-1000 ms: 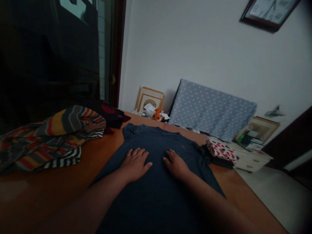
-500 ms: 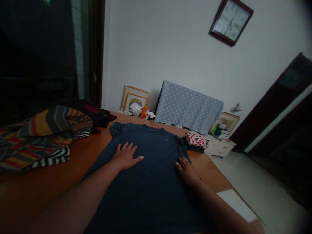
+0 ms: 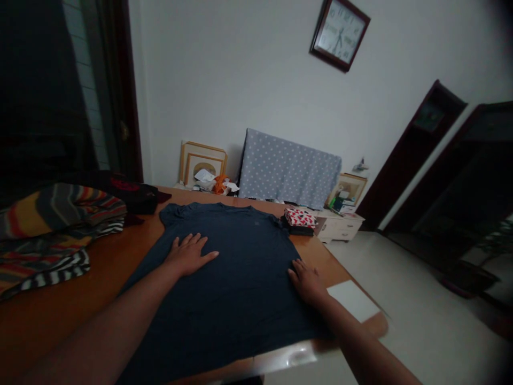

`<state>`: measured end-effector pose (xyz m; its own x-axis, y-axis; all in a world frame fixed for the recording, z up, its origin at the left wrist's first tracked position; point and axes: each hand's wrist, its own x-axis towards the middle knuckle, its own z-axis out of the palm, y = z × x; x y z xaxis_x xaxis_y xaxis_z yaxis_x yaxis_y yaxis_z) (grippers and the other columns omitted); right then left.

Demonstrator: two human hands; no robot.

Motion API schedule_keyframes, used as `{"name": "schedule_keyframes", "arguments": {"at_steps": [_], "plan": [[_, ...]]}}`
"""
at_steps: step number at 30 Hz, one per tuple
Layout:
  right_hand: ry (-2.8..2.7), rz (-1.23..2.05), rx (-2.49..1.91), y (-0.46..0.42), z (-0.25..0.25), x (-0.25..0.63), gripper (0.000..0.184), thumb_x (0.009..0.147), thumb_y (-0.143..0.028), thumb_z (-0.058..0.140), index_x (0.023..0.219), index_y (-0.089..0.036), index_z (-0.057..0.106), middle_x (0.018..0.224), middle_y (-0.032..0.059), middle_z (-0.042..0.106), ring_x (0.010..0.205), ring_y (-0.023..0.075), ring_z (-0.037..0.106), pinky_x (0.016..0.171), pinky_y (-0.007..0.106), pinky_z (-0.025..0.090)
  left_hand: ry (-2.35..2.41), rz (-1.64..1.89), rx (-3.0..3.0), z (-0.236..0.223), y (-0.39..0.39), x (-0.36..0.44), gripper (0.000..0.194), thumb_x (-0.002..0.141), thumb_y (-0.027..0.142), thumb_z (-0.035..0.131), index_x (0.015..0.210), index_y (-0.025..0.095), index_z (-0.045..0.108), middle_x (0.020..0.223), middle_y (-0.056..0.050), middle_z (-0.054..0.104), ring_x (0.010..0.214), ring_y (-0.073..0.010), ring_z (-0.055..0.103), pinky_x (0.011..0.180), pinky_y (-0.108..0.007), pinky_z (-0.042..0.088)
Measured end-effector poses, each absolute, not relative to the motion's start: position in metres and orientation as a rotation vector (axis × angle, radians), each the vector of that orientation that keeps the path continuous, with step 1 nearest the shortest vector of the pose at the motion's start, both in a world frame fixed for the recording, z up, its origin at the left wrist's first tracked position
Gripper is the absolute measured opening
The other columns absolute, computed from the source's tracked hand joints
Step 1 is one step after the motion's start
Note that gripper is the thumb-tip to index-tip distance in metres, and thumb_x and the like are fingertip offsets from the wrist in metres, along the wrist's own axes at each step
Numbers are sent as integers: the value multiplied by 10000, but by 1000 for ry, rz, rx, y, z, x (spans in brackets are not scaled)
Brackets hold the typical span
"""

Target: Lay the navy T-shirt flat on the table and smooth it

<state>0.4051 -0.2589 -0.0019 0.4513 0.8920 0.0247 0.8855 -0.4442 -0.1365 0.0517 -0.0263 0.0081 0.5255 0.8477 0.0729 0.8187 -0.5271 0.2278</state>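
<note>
Dark navy T-shirt (image 3: 236,305): light, soft, limp knit; grasp by its edges | left hand (image 3: 188,255): flat on the cloth, fingers spread, unclamped | right hand (image 3: 306,282): flat at the side edge, unclamped

Only my arms and hands show, bare from the forearm down. My left hand (image 3: 187,255) has a broad, fleshy back and five short, thick fingers (image 3: 188,240), and it joins a wide wrist with no sharp bone standing out. My right hand (image 3: 306,282) has the same stout build, though more of it lies in shadow. My left forearm (image 3: 108,321) and right forearm (image 3: 356,337) are rounded and heavy, thickening steadily from wrist to the bottom edge of the view, where they run out of frame. The dim light and soft focus hide my nails and any fine marks on my skin.
</note>
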Motion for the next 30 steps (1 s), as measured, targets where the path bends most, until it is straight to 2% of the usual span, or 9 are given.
{"name": "schedule_keyframes", "arguments": {"at_steps": [13, 18, 20, 23, 26, 28, 30], "plan": [[-1338, -101, -2631, -330, 1, 420, 496, 1057, -392, 275, 1458, -211, 504, 1559, 102, 452, 1465, 249, 369, 1215, 530, 165, 1439, 216, 2647, -2, -12, 56, 998, 816, 882, 267, 1555, 226, 404, 1657, -140, 261, 1510, -425, 191, 1160, -685, 120], [-1378, -126, -2671, -347, -2, 410, 512, 1053, -446, 290, 1481, -228, 465, 1591, 92, 404, 1509, 281, 267, 1193, 620, 107, 1423, 221, 2659, -11, 0, 55, 1010, 798, 902, 263, 1560, 253, 394, 1658, -132, 262, 1509, -432, 193, 1151, -704, 122], [-1362, -126, -2702, -352, 0, 408, 500, 1053, -434, 287, 1468, -231, 476, 1584, 91, 414, 1506, 284, 268, 1184, 628, 108, 1423, 226, 2659, -13, 2, 55, 1011, 795, 905, 269, 1560, 257, 395, 1658, -131, 261, 1508, -442, 190, 1148, -708, 120], [-1298, -114, -2725, -360, 10, 409, 480, 1044, -419, 302, 1417, -217, 526, 1504, 117, 511, 1429, 275, 400, 1158, 550, 229, 1419, 230, 2660, -15, 3, 55, 1008, 795, 903, 280, 1558, 256, 400, 1658, -131, 261, 1506, -450, 188, 1150, -705, 117], [-1135, -84, -2798, -371, 27, 410, 465, 1012, -486, 342, 1194, -209, 667, 1276, 140, 665, 1210, 287, 591, 997, 445, 404, 1422, 227, 2657, -15, 5, 55, 1016, 793, 904, 284, 1560, 246, 398, 1656, -134, 265, 1507, -447, 187, 1153, -704, 118], [-1022, -61, -2872, -378, 37, 409, 492, 976, -565, 372, 1006, -207, 708, 1123, 139, 708, 1089, 303, 640, 908, 432, 432, 1427, 224, 2652, -16, 6, 56, 1025, 789, 908, 286, 1561, 243, 395, 1654, -134, 271, 1508, -445, 188, 1154, -706, 116], [-985, 17, -2912, -386, 42, 408, 519, 932, -634, 412, 905, -206, 706, 1016, 133, 719, 1013, 313, 657, 867, 436, 433, 1427, 222, 2650, -16, 7, 56, 1034, 785, 912, 287, 1563, 239, 392, 1653, -135, 274, 1508, -445, 187, 1154, -709, 111]]}}
